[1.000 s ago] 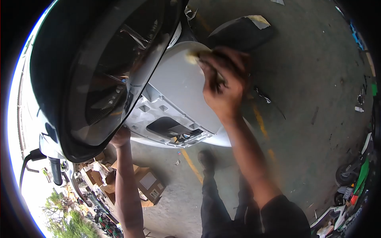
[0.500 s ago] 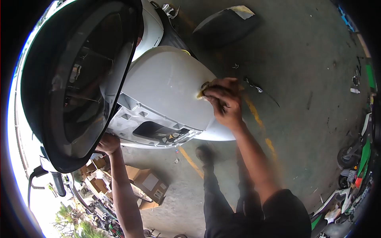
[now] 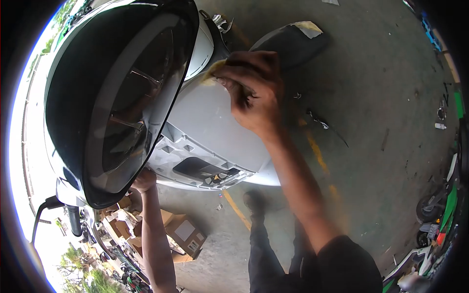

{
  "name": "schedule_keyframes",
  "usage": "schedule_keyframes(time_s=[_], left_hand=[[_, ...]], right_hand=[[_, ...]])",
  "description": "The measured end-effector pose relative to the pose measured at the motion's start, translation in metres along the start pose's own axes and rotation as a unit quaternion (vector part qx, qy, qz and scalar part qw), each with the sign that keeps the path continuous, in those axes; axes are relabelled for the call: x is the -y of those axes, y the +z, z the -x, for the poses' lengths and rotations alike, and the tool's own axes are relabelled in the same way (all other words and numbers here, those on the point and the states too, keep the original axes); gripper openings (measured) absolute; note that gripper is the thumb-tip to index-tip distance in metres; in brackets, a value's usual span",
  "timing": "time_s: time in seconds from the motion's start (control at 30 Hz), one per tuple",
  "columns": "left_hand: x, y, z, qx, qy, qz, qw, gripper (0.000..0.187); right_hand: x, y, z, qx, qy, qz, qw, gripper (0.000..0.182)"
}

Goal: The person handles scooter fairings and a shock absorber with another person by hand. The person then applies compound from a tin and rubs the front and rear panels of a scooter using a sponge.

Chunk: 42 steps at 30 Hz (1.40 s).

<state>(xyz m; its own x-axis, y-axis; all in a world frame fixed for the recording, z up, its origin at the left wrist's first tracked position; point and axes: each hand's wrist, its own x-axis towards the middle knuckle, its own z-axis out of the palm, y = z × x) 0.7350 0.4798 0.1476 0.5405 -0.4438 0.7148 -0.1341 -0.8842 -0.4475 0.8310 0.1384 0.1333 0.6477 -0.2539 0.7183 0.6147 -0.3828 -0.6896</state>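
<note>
My right hand is closed, its fingers pinching a small yellowish rag. The rag rests against the upper edge of a smooth light-grey scooter panel. My left hand is at the lower edge of the scooter's large dark glossy cover, beside the panel's slotted lower frame. Its fingers are hidden behind that cover, so their grip does not show.
A black handlebar grip juts out at the lower left. Below are cardboard boxes. A dark curved panel lies on the floor beyond the scooter. Scooter parts line the right side.
My right hand has moved up and left across the grey panel with the rag, from its right side to its upper edge. My left hand stays at the dark cover's lower edge.
</note>
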Motion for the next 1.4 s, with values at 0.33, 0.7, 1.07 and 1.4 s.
schedule_keyframes(time_s=[0.33,0.7,1.07,1.4], left_hand=[[-0.007,-0.002,0.006,0.011,-0.020,0.042,0.999,0.039],[-0.011,-0.001,0.009,0.010,-0.024,0.052,0.998,0.040],[-0.011,0.001,0.006,0.012,-0.033,0.072,0.997,0.040],[-0.012,0.005,0.002,0.005,-0.038,0.093,0.995,0.040]], right_hand=[[0.018,0.009,0.002,-0.009,0.034,0.016,0.999,0.032],[0.029,-0.012,0.047,0.024,0.040,0.042,0.998,0.027],[0.053,-0.013,0.100,-0.051,0.172,0.103,0.978,0.023],[0.059,-0.019,0.136,-0.101,0.219,0.132,0.962,0.014]])
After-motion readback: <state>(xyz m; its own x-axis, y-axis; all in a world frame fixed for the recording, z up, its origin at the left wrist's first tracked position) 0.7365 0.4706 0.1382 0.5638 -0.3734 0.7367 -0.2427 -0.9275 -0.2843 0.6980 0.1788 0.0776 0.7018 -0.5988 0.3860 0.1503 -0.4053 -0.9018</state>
